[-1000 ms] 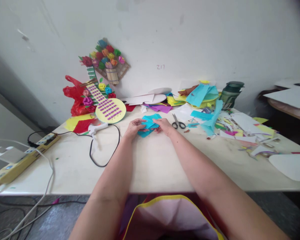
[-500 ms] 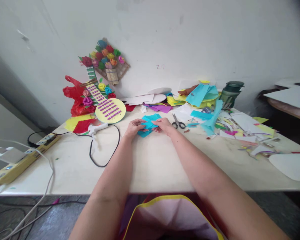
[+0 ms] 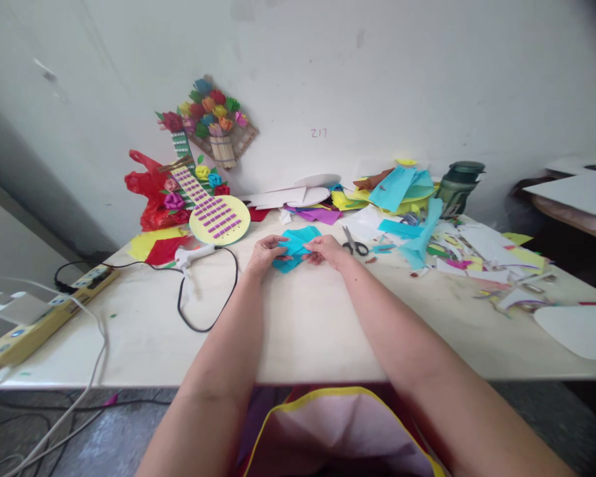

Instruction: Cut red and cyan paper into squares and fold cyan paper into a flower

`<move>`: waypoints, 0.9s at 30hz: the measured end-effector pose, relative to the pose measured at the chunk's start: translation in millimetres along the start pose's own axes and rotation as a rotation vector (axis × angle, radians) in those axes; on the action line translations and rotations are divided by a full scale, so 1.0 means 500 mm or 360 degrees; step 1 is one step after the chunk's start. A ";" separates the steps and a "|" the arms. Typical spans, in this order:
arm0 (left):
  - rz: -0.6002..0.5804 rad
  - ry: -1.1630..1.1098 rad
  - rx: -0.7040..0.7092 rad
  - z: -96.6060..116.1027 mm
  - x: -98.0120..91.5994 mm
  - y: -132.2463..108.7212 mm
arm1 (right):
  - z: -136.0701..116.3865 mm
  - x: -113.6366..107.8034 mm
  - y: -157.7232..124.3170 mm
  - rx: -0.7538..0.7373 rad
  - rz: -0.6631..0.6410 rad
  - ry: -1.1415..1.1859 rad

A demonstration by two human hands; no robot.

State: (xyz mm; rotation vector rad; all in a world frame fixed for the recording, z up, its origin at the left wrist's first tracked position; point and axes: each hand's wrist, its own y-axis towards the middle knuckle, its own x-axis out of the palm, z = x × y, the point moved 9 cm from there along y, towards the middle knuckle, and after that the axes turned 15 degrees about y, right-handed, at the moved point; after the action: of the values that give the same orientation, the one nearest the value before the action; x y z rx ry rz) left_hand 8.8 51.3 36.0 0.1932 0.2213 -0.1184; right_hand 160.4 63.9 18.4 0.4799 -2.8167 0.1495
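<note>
Both my hands hold a piece of blue crepe paper [image 3: 298,240] just above the table, midway across it. My left hand [image 3: 268,253] pinches its left side between thumb and fingers. On the right side, my right hand [image 3: 325,252] grips the paper the same way, thumb on top. The paper looks folded or layered, and part of it hangs below the fingers. Black-handled scissors [image 3: 355,244] lie close to my right hand. To the left of my left hand rests a white glue gun [image 3: 195,254] with a black cord.
A yellow guitar-shaped craft [image 3: 219,220], paper flowers [image 3: 213,109] and a red plastic bag [image 3: 149,192] stand back left. A power strip [image 3: 44,324] lies along the left edge. Coloured paper scraps [image 3: 477,252] and a dark green bottle [image 3: 459,189] are at the right.
My fingers have shifted very slightly on the blue crepe paper. Everything else stays where it was.
</note>
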 end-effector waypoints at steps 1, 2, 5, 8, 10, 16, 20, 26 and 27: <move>0.0013 0.0006 0.0004 0.000 -0.001 0.000 | 0.000 -0.001 0.000 -0.0006 0.0016 -0.0018; 0.0024 0.0012 0.0008 0.000 -0.003 0.000 | -0.001 -0.002 -0.001 -0.0011 0.0029 -0.0033; 0.0032 0.0027 0.0013 0.003 -0.003 -0.001 | -0.005 -0.002 -0.002 -0.0024 0.0047 -0.0030; 0.0024 0.0037 0.0013 0.006 -0.001 -0.003 | -0.005 0.000 -0.001 -0.0012 0.0015 0.0046; 0.0015 0.0037 0.0012 0.008 0.000 -0.004 | -0.003 -0.002 0.001 0.0004 0.0009 0.0089; -0.0102 0.0029 0.0016 0.011 0.017 -0.007 | -0.012 0.003 -0.002 -0.0100 0.0032 -0.0005; -0.0204 0.0032 0.0025 0.012 0.035 -0.009 | -0.013 0.017 -0.007 -0.0142 0.0067 -0.0179; -0.0196 -0.0165 -0.0090 0.000 0.023 -0.005 | -0.014 0.017 -0.005 -0.0175 0.0124 -0.0181; -0.0189 -0.0186 -0.0109 -0.003 0.020 -0.004 | -0.014 0.016 -0.005 -0.0170 0.0123 -0.0170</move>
State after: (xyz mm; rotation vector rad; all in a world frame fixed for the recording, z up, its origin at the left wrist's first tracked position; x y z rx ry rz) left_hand 17.6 48.5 32.0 0.1043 0.1202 -0.2387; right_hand 155.8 60.0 27.3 0.3653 -2.9304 -0.0119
